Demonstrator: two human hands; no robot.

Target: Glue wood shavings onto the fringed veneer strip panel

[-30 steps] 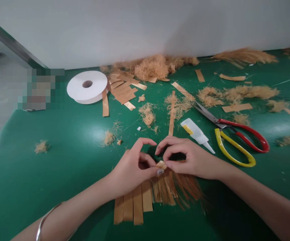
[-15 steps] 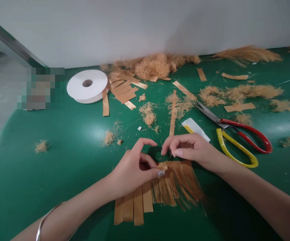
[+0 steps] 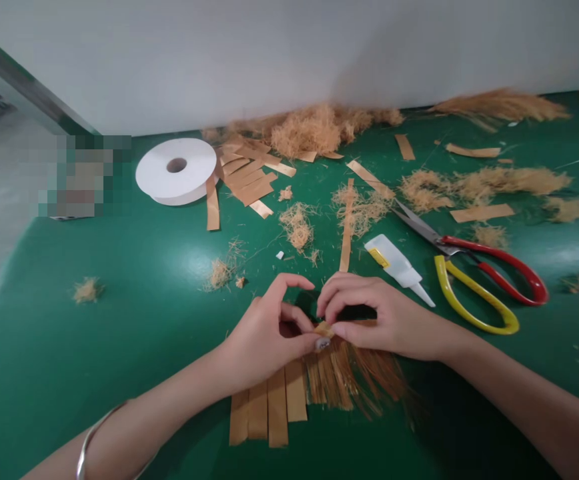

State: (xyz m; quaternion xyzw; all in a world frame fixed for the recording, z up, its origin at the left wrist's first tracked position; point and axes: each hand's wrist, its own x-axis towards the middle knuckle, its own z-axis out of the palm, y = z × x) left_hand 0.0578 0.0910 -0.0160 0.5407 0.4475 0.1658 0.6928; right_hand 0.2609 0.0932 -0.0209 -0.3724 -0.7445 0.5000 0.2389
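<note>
A row of tan ribbon strips [image 3: 277,407] lies near the front of the green table, and its right part is shredded into a fringe [image 3: 342,380]. My left hand [image 3: 274,330] pinches the folded top edge of this piece between thumb and finger. Right beside it, my right hand [image 3: 369,310] has its thumb and fingers closed on the same top edge, over the fringe. The palm-side fingers are partly hidden. A white bottle with a pointed tip [image 3: 394,261] lies just beyond my right wrist.
Scissors with red and yellow handles [image 3: 449,250] lie at the right. A white tape roll [image 3: 154,167] sits at the back left. Loose ribbon pieces [image 3: 249,180] and tangled fibre [image 3: 309,130] are scattered toward the white wall [image 3: 269,60].
My right hand has moved left and down onto the ribbon's top edge and closed there. The bottle beyond it is now more exposed. My left hand keeps its pinch.
</note>
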